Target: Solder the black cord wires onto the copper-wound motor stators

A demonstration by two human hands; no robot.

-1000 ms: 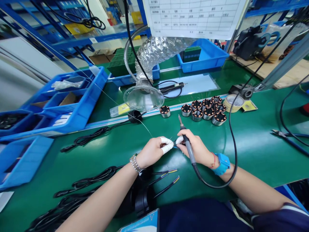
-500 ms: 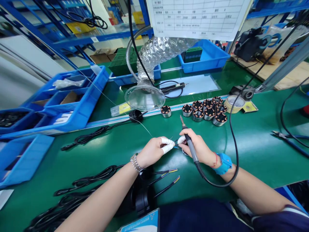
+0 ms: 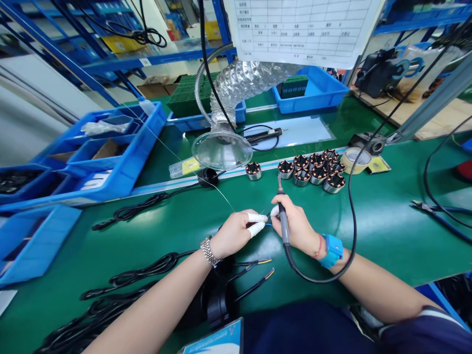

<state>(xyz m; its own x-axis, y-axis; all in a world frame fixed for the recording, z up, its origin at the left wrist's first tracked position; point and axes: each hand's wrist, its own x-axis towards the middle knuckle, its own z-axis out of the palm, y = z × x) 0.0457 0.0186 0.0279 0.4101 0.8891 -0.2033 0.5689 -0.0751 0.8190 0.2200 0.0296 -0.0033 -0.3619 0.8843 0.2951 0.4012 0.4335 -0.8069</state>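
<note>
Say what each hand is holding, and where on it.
Right hand: soldering iron, by the front of its handle. Left hand: fingertips at a blue wire; whether and where they grip it can't be told.

Single head-worn view, facing forward and down over green bench (image 3: 379, 236), hands (image 3: 235, 231) near

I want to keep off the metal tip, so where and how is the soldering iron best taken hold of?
Take the soldering iron by its handle, probably from the right, as the right hand does. The metal tip points away from the person and the cable bends off the near end, leaving the handle between.
</note>
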